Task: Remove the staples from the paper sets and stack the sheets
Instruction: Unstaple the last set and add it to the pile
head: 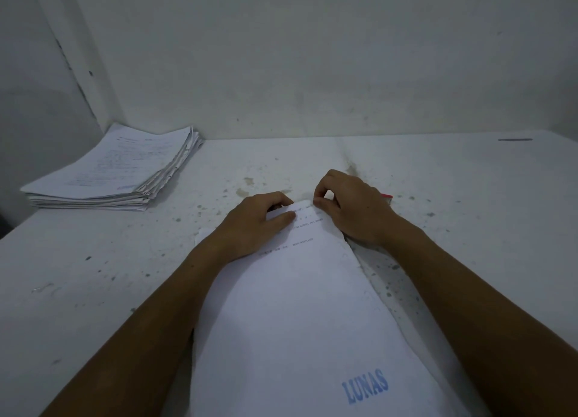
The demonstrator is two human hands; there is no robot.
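Note:
A thick set of white paper [294, 307] lies lengthwise in front of me on the white table, with a blue "LUNAS" stamp near its close end. My left hand [253, 222] rests on the far left part of the top sheet, its thumb and fingers pinching the far edge. My right hand [350, 207] sits at the far right corner, fingers curled, thumb and forefinger pinching at the corner of the set. No staple is plain to see. A tall stack of sheets [115, 169] lies at the far left by the wall.
A small red object [387, 196] peeks out behind my right hand. The stained white table [469, 204] meets a white wall at the back. A dark pen-like stick [514, 139] lies at the far right edge.

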